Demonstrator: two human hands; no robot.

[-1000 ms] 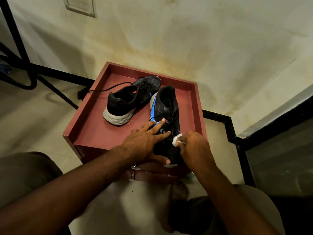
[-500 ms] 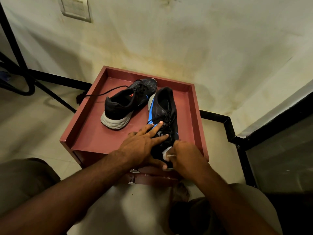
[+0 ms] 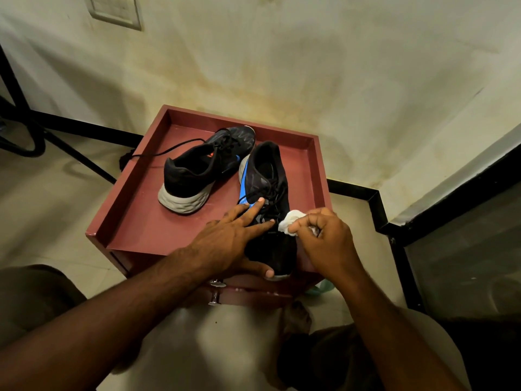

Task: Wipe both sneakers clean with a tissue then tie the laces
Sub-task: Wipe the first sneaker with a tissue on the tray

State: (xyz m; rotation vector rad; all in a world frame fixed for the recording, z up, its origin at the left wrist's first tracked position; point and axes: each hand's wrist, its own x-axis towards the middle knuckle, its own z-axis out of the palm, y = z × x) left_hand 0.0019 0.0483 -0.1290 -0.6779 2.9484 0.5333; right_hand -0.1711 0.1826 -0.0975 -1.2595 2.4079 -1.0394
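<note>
1. i see the left hand (image 3: pixel 225 238) flat, fingers straight, pressing the near sneaker (image 3: pixel 267 198) on the red counter (image 3: pixel 135 230).
2. right hand (image 3: pixel 324 235) curled round a white tissue (image 3: pixel 289 225), touching that sneaker's right side.
3. other sneaker (image 3: pixel 203 170) sits just left of it, lace (image 3: pixel 169 149) trailing over the counter rim.

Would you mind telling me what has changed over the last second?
The right hand, pinching the tissue, slid toward the near sneaker's toe, then back to its laces. The left hand stayed flat on that sneaker; the far sneaker and tray did not move.
</note>
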